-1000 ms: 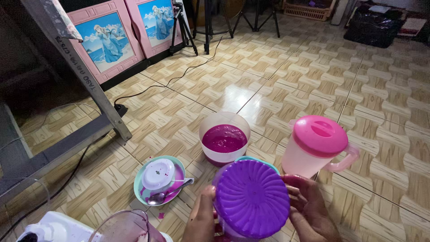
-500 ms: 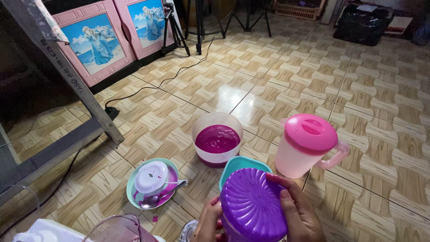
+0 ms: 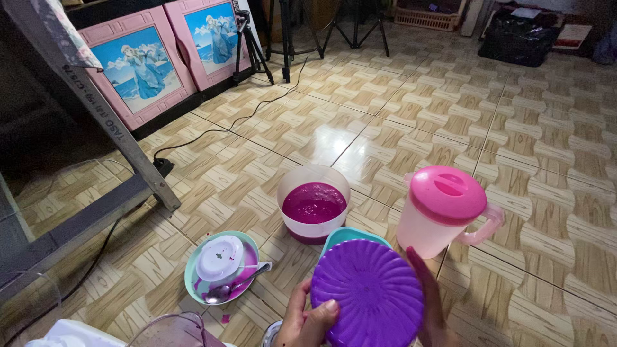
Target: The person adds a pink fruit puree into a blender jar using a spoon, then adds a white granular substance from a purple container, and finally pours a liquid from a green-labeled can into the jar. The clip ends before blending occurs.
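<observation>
lid (image 3: 367, 295) between hands | bowl (image 3: 313, 204) behind | pitcher (image 3: 442, 211) right | plate (image 3: 222, 267) left

Purple ribbed lid (image 3: 367, 294) at 6 o'clock, held from both sides: left hand (image 3: 307, 321) with its thumb on the lid's edge, right hand (image 3: 429, 302) along the far rim. Teal container (image 3: 352, 236) just behind the lid. Bowl of magenta liquid (image 3: 313, 204) on the tiled floor (image 3: 411, 115) at 12; pink-lidded pitcher (image 3: 443, 209) at 2; plate with spoon (image 3: 222, 266) at 9.
</observation>
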